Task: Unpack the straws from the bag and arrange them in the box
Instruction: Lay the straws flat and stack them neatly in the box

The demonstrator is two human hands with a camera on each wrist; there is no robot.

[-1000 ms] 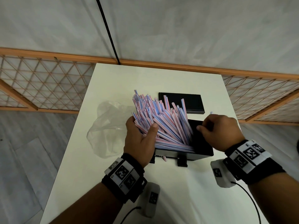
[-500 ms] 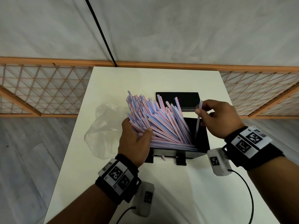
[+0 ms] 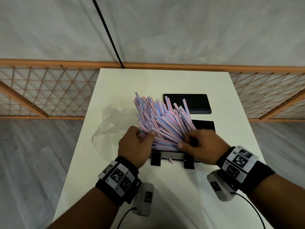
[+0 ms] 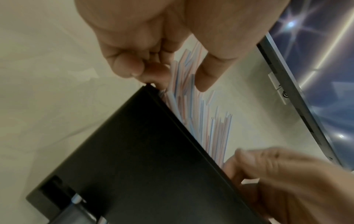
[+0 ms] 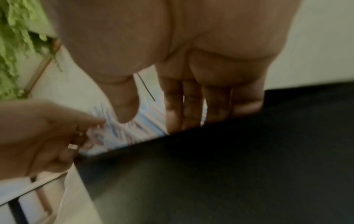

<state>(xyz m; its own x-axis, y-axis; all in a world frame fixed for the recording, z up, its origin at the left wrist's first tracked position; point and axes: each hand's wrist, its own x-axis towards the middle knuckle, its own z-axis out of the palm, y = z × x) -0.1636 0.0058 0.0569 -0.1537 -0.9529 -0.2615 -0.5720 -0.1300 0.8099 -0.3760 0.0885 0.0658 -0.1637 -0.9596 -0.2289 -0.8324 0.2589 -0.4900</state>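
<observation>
Striped straws (image 3: 165, 126) stand slanted in the box (image 3: 204, 125), the bag (image 3: 112, 126) lies empty beside; left hand (image 3: 135, 146) clasps them, right hand (image 3: 203, 146) presses with loose fingers, only tidying remains.

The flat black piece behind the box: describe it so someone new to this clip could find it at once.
Start at the white table and find the black box crammed with striped straws. Just beyond it, toward the wall, lies the flat black lid. Unlike the box it is a shallow closed slab holding nothing, with only a few straw tips crossing in front of it.
</observation>
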